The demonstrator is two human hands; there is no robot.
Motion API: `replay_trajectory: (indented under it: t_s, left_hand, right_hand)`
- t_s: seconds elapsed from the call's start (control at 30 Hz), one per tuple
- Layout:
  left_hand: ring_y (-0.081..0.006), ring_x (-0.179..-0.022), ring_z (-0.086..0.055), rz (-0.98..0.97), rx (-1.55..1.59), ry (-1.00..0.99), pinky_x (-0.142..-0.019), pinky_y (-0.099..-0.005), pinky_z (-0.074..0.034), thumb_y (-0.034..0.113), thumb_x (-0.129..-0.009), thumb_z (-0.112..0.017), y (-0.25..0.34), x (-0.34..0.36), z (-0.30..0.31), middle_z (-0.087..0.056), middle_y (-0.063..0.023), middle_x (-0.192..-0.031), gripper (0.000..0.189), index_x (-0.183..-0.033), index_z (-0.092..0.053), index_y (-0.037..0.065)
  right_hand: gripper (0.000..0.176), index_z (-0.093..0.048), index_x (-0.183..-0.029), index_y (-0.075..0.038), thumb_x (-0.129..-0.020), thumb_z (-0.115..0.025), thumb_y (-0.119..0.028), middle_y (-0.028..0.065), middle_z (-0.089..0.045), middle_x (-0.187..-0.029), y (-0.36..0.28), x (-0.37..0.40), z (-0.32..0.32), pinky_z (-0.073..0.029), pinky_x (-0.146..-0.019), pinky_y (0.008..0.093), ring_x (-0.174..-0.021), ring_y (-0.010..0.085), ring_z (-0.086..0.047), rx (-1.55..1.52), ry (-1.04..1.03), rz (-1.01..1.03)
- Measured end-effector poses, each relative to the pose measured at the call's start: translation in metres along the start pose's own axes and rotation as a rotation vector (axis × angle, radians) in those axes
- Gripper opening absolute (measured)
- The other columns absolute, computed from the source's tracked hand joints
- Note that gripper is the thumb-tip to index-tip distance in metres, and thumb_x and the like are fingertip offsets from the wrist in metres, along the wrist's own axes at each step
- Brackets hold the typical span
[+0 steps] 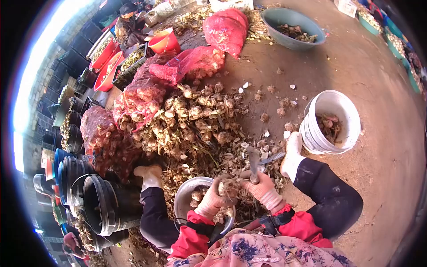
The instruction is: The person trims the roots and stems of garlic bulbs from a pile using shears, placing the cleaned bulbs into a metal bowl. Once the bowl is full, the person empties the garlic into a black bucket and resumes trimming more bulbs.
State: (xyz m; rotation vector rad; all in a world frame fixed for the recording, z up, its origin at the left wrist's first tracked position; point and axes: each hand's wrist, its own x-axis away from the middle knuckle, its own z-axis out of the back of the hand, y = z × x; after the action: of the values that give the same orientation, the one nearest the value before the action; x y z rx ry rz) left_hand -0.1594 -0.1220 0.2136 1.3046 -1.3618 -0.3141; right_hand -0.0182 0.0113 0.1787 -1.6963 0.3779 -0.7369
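Observation:
My left hand (pixel 211 202) is closed around a garlic bulb (pixel 228 188), just above a metal bowl (pixel 181 201) between my legs. Bulbs show inside the bowl, partly hidden by that hand. My right hand (pixel 261 188), beside the bulb, is wrapped round a knife with a broad grey blade (pixel 253 161) pointing up and away from me. Past my hands, a large heap of garlic bulbs (pixel 187 115) with dry stalks and roots spreads over the floor. Loose skins and trimmings lie around the bowl and under my right hand.
A white bucket (pixel 311 127) with trimmings stands at right, near my foot. Black buckets (pixel 106 204) stand at left. Red mesh sacks (pixel 226 31) of garlic lie behind the heap. A green basin (pixel 291 41) sits farther back, and another person (pixel 126 29) is at far left.

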Motion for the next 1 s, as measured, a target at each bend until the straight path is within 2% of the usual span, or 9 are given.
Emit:
replay_trajectory:
  t_s: [0.17, 0.37, 0.53, 0.67, 0.73, 0.83, 0.87, 0.93, 1.0]
  left_hand:
    - [-0.0175, -0.096, -0.061, -0.110, 0.057, 0.217, -0.080, -0.0305, -0.054, -0.009, -0.064, -0.077, -0.011, 0.018, -0.001, -0.057, -0.0104, -0.115, 0.082, -0.134, -0.037, 0.007]
    - [-0.0234, -0.095, -0.064, -0.257, 0.025, 0.188, -0.074, -0.0358, -0.057, 0.005, -0.078, -0.075, -0.026, 0.022, -0.012, -0.057, -0.0152, -0.116, 0.064, -0.129, -0.036, 0.005]
    - [-0.0271, -0.092, -0.065, -0.264, -0.223, 0.229, -0.073, -0.0379, -0.058, 0.005, -0.080, -0.072, -0.021, 0.034, -0.024, -0.058, -0.0153, -0.112, 0.055, -0.123, -0.038, 0.004]
    - [-0.0250, -0.085, -0.063, -0.190, 0.239, 0.419, -0.071, -0.0393, -0.056, -0.003, -0.074, -0.073, -0.039, 0.028, -0.032, -0.057, -0.0155, -0.105, 0.060, -0.122, -0.038, 0.006]
    - [-0.0245, -0.091, -0.061, -0.208, -0.027, 0.455, -0.080, -0.0393, -0.054, -0.002, -0.066, -0.079, -0.031, 0.035, -0.045, -0.056, -0.0137, -0.105, 0.070, -0.122, -0.039, 0.006]
    - [-0.0219, -0.111, -0.054, -0.645, -0.471, 0.418, -0.093, -0.0370, -0.047, 0.003, -0.054, -0.087, -0.017, 0.061, -0.041, -0.057, -0.0114, -0.111, 0.086, -0.125, -0.039, 0.005]
    - [-0.0219, -0.111, -0.054, -0.656, -0.491, 0.450, -0.093, -0.0370, -0.047, 0.003, -0.054, -0.087, -0.010, 0.064, -0.029, -0.057, -0.0114, -0.111, 0.086, -0.125, -0.039, 0.005]
    - [-0.0198, -0.107, -0.056, -0.369, -0.041, 0.542, -0.089, -0.0326, -0.050, 0.000, -0.057, -0.087, -0.006, 0.057, -0.016, -0.057, -0.0072, -0.113, 0.085, -0.127, -0.040, 0.009]
    - [-0.0201, -0.091, -0.061, -0.466, 0.275, 0.352, -0.073, -0.0378, -0.057, -0.004, -0.069, -0.079, 0.001, 0.048, 0.000, -0.057, -0.0058, -0.105, 0.069, -0.125, -0.042, 0.010]
  right_hand:
    - [0.021, -0.067, -0.093, -0.013, -0.075, -0.071, -0.023, 0.0122, -0.061, -0.096, 0.013, 0.029, -0.003, -0.051, -0.073, 0.0425, -0.084, 0.0357, -0.061, 0.731, -0.073, 0.237]
    - [0.024, -0.066, -0.094, -0.010, -0.071, -0.068, -0.016, 0.0130, -0.059, -0.095, 0.011, 0.029, -0.022, -0.049, -0.077, 0.0459, -0.091, 0.0361, -0.060, 0.917, -0.260, 0.092]
    - [0.022, -0.064, -0.090, -0.010, -0.069, -0.069, -0.016, 0.0147, -0.057, -0.093, 0.028, 0.025, -0.018, -0.049, -0.076, 0.0463, -0.089, 0.0374, -0.060, 0.889, -0.266, 0.162]
    - [0.024, -0.063, -0.090, -0.010, -0.068, -0.071, -0.015, 0.0151, -0.056, -0.093, 0.058, 0.020, -0.020, -0.049, -0.076, 0.0460, -0.087, 0.0384, -0.060, 0.832, -0.246, 0.205]
    - [0.021, -0.066, -0.089, -0.010, -0.069, -0.069, -0.017, 0.0175, -0.062, -0.094, 0.065, 0.019, -0.017, -0.051, -0.077, 0.0438, -0.090, 0.0338, -0.063, 0.762, -0.178, 0.072]
    - [0.018, -0.068, -0.086, -0.002, -0.080, -0.059, -0.016, 0.0167, -0.068, -0.081, 0.169, -0.006, 0.059, -0.053, -0.070, 0.0406, -0.077, 0.0330, -0.067, 0.775, -0.135, -0.366]
    - [0.018, -0.067, -0.084, -0.002, -0.081, -0.057, -0.016, 0.0161, -0.069, -0.080, 0.129, -0.010, 0.050, -0.052, -0.069, 0.0390, -0.075, 0.0315, -0.066, 0.595, 0.341, -0.482]
    - [0.013, -0.065, -0.084, -0.002, -0.078, -0.063, -0.014, 0.0154, -0.067, -0.077, 0.146, -0.033, 0.025, -0.051, -0.067, 0.0351, -0.070, 0.0258, -0.064, 0.431, 0.427, -0.209]
    - [0.011, -0.064, -0.085, -0.003, -0.076, -0.066, -0.010, 0.0108, -0.064, -0.077, 0.110, -0.016, 0.002, -0.050, -0.064, 0.0310, -0.066, 0.0205, -0.061, 0.228, 0.363, -0.042]
